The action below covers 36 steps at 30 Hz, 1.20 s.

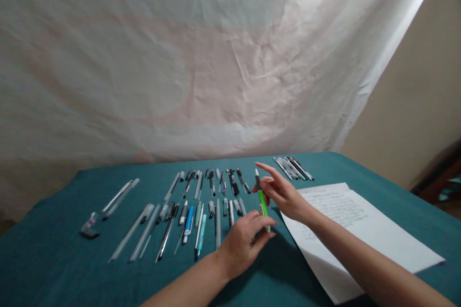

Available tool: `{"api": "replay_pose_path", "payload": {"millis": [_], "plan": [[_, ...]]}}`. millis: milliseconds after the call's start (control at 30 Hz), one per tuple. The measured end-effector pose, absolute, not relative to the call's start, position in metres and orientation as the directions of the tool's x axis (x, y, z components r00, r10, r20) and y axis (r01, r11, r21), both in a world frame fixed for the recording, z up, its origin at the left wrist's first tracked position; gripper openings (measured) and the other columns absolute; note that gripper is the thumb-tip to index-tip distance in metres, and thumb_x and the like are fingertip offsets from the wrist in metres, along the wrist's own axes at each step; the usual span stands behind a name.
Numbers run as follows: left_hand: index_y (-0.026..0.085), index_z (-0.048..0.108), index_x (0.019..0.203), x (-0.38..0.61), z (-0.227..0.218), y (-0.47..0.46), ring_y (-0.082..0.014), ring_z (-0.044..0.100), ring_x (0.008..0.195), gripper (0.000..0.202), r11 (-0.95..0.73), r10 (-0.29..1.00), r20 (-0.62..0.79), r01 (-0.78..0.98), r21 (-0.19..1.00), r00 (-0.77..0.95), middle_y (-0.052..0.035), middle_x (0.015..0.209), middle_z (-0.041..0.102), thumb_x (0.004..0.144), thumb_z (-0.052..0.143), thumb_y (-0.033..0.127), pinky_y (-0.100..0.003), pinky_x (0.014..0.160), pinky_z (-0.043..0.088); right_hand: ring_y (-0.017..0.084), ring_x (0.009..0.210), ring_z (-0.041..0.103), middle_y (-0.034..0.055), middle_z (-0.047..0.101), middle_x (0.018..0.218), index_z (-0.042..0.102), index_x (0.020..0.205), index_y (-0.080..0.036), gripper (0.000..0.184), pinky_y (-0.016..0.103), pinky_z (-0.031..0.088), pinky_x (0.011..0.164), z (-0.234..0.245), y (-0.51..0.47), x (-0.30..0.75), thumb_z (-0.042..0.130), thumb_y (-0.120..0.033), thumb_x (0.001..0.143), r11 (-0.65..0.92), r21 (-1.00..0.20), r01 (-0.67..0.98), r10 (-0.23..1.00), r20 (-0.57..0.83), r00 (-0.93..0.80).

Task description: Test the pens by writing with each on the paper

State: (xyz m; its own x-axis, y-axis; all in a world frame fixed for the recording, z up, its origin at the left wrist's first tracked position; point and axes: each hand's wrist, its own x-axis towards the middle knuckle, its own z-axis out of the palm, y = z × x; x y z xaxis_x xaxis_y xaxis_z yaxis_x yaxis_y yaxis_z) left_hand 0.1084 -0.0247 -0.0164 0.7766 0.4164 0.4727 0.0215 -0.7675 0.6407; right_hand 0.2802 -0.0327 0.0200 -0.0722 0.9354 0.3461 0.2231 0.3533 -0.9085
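Observation:
A green pen (262, 203) with a white and dark tip stands nearly upright over the teal tablecloth (54, 254). My left hand (243, 242) pinches its lower end between thumb and fingers. My right hand (283, 193) grips the pen's upper part, index finger stretched out above it. Both hands hover just left of the white written sheets (363, 230).
Several pens, caps and clear barrels (201, 211) lie in rows across the cloth's middle. Two long clear tubes (118, 197) and a small dark piece (89, 228) sit at the left. Another bundle of pens (293, 168) lies at the far right. A creased white backdrop (180, 57) hangs behind.

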Motion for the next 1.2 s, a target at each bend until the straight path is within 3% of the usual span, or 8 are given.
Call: {"api": "replay_pose_path", "payload": {"millis": [133, 233, 333, 433, 600, 800, 1033, 1200], "plan": [[0.020, 0.052, 0.109, 0.114, -0.021, -0.025, -0.0146, 0.054, 0.089, 0.023, -0.771, 0.408, 0.471, 0.019, 0.636, 0.782, -0.0052, 0.096, 0.058, 0.087, 0.045, 0.020, -0.027, 0.081, 0.043, 0.012, 0.074, 0.055, 0.0064, 0.061, 0.091, 0.055, 0.109, -0.018, 0.030, 0.024, 0.045, 0.065, 0.020, -0.032, 0.288, 0.034, -0.026, 0.090, 0.471, -0.748, 0.469, 0.881, 0.425, -0.206], [0.025, 0.037, 0.126, 0.118, -0.023, -0.027, -0.0140, 0.053, 0.095, 0.041, -0.776, 0.369, 0.477, -0.018, 0.630, 0.798, -0.0048, 0.108, 0.056, 0.087, 0.046, 0.020, -0.028, 0.087, 0.042, 0.013, 0.085, 0.055, 0.0061, 0.061, 0.096, 0.052, 0.112, -0.019, 0.031, 0.026, 0.044, 0.073, 0.022, -0.031, 0.300, 0.039, -0.016, 0.085, 0.498, -0.656, 0.567, 0.860, 0.456, -0.227], [0.027, 0.016, 0.136, 0.119, -0.024, -0.031, -0.0135, 0.054, 0.097, 0.060, -0.785, 0.347, 0.467, -0.021, 0.619, 0.813, -0.0056, 0.117, 0.053, 0.086, 0.048, 0.021, -0.029, 0.089, 0.042, 0.013, 0.076, 0.056, 0.0034, 0.060, 0.087, 0.052, 0.105, -0.019, 0.029, 0.024, 0.045, 0.067, 0.018, -0.033, 0.320, 0.053, -0.018, 0.076, 0.432, -0.640, 0.635, 0.869, 0.485, -0.102], [0.025, 0.014, 0.136, 0.120, -0.023, -0.035, -0.0163, 0.053, 0.103, 0.064, -0.841, 0.284, 0.436, 0.003, 0.541, 0.854, -0.0070, 0.119, 0.054, 0.084, 0.051, 0.025, -0.033, 0.091, 0.042, 0.012, 0.065, 0.054, 0.0001, 0.057, 0.074, 0.051, 0.096, -0.019, 0.027, 0.024, 0.045, 0.061, 0.008, -0.042, 0.349, 0.060, -0.029, 0.073, 0.318, -0.635, 0.704, 0.880, 0.475, 0.031], [0.024, 0.033, 0.128, 0.124, -0.015, -0.043, -0.0201, 0.050, 0.110, 0.045, -0.917, 0.106, 0.306, -0.026, 0.397, 0.946, -0.0068, 0.123, 0.053, 0.086, 0.047, 0.031, -0.037, 0.094, 0.040, 0.014, 0.067, 0.058, 0.0040, 0.061, 0.083, 0.051, 0.101, -0.019, 0.026, 0.026, 0.046, 0.061, -0.016, -0.078, 0.435, 0.037, -0.036, 0.086, 0.102, -0.653, 0.750, 0.883, 0.406, 0.234], [0.023, 0.034, 0.130, 0.128, -0.005, -0.053, -0.0209, 0.044, 0.117, 0.046, -0.927, 0.036, 0.196, -0.041, 0.372, 0.980, -0.0069, 0.131, 0.045, 0.086, 0.045, 0.034, -0.039, 0.099, 0.034, 0.023, 0.076, 0.060, 0.0103, 0.065, 0.087, 0.057, 0.099, -0.017, 0.030, 0.033, 0.044, 0.068, -0.049, -0.137, 0.545, 0.047, -0.036, 0.078, -0.423, -0.399, 0.814, 0.723, 0.393, 0.568], [0.024, 0.030, 0.133, 0.130, -0.003, -0.054, -0.0224, 0.033, 0.126, 0.051, -0.923, -0.022, 0.125, -0.069, 0.378, 0.992, -0.0075, 0.138, 0.037, 0.086, 0.043, 0.039, -0.042, 0.104, 0.025, 0.017, 0.056, 0.059, 0.0076, 0.066, 0.079, 0.057, 0.099, -0.016, 0.034, 0.027, 0.044, 0.051, -0.074, -0.163, 0.563, 0.056, -0.031, 0.069, -0.446, -0.587, 0.676, 0.710, 0.228, 0.667], [0.027, 0.031, 0.133, 0.131, -0.001, -0.054, -0.0226, 0.033, 0.126, 0.050, -0.907, -0.020, 0.127, -0.072, 0.415, 0.992, -0.0064, 0.138, 0.037, 0.086, 0.044, 0.039, -0.042, 0.104, 0.025, 0.015, 0.048, 0.056, 0.0045, 0.063, 0.065, 0.059, 0.094, -0.014, 0.032, 0.025, 0.041, 0.046, -0.062, -0.158, 0.543, 0.059, -0.031, 0.067, -0.423, -0.632, 0.650, 0.718, 0.204, 0.666]]}}
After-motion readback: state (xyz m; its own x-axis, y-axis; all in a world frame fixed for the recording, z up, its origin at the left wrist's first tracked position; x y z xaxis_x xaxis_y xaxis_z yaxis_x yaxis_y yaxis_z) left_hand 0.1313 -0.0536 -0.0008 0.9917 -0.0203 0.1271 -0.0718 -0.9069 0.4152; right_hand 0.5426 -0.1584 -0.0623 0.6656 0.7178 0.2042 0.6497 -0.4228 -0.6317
